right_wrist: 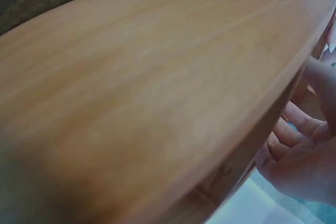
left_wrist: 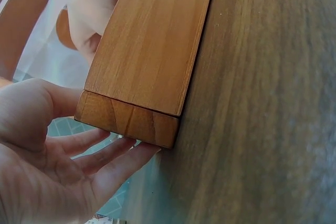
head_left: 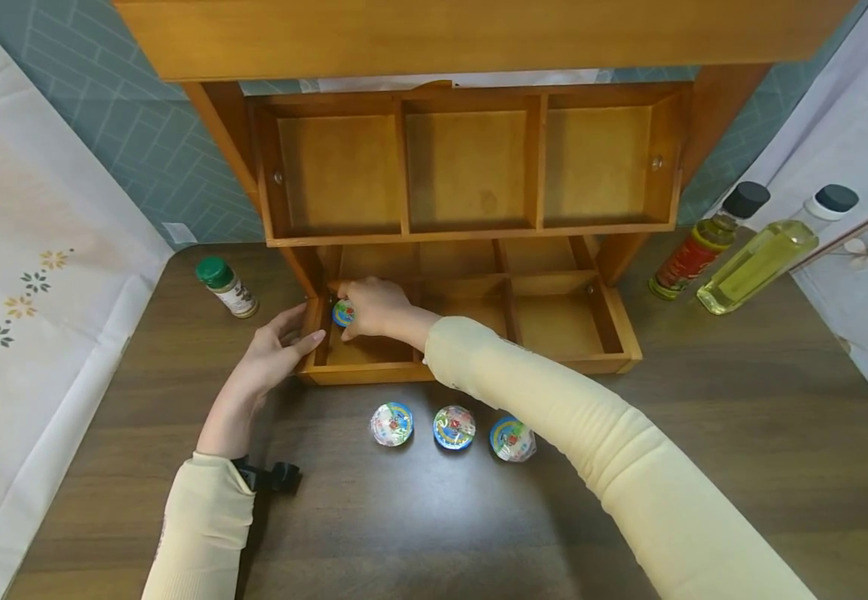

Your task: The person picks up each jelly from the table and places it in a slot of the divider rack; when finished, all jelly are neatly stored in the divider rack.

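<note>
My right hand (head_left: 377, 308) reaches into the left front compartment of the lower drawer (head_left: 464, 367). Its thumb and fingers pinch a small round cup with a printed blue-rimmed lid (head_left: 343, 313) near the compartment's left wall. At the drawer's front left corner, my left hand (head_left: 272, 354) grips the side wall, thumb over the top edge and fingers against the outside. The left wrist view shows those fingers (left_wrist: 123, 166) touching the drawer's end. Three similar cups stand in a row before the drawer: left (head_left: 392, 424), middle (head_left: 454, 427) and right (head_left: 512, 438), partly beside my right sleeve.
Above the lower drawer, an upper wooden tray (head_left: 471, 233) with three compartments tilts forward in the wooden rack (head_left: 479, 42). A green-capped seasoning jar (head_left: 227, 287) stands at left. Two oil bottles, red-labelled (head_left: 692, 250) and clear (head_left: 764, 258), stand at right.
</note>
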A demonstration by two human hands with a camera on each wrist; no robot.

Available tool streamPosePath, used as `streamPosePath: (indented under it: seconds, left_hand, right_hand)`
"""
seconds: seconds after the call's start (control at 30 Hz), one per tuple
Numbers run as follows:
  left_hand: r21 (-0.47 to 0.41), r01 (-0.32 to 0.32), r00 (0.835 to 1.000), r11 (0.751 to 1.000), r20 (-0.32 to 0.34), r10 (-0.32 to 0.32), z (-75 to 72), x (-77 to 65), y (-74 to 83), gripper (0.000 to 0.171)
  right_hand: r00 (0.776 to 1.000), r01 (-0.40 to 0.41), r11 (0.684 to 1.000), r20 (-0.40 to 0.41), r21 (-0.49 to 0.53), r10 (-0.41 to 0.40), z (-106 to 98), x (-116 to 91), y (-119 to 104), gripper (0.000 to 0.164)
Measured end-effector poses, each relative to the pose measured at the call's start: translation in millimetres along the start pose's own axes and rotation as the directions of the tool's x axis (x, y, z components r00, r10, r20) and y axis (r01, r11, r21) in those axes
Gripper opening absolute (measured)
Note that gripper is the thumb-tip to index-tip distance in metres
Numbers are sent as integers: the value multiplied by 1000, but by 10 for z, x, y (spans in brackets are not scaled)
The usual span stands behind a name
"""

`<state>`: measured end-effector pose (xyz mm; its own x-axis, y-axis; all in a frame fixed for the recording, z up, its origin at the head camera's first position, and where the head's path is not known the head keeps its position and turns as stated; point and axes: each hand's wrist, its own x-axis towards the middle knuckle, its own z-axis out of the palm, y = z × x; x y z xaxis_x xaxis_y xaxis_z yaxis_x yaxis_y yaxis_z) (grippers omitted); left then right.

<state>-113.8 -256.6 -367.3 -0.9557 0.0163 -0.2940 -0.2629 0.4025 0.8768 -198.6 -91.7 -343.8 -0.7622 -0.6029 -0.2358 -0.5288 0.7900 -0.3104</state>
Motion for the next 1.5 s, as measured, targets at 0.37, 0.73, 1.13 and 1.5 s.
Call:
streamPosePath:
  seconds: [0.37,0.73,1.13,1.5]
  left_hand:
    - [21,-27,999,999,-17,28,-3,18,13,69]
    - [7,-23,1000,1000,-11,23,-16,22,-6,71]
    - [12,-20,1000,1000,-11,20,2,-2,-22,70]
    - [20,-18,1000,1000,-3,18,0,-23,-2,72]
  right_hand:
    - [997,-19,999,-77,-50,15,-104,-216,133,63]
    - [981,161,982,-122,100,-148,-105,-711,230,45]
    - [941,336,891,-65,304,-332,66,-1250,184,45]
    - [923,368,907,34,202,-382,206,-1519,199,58]
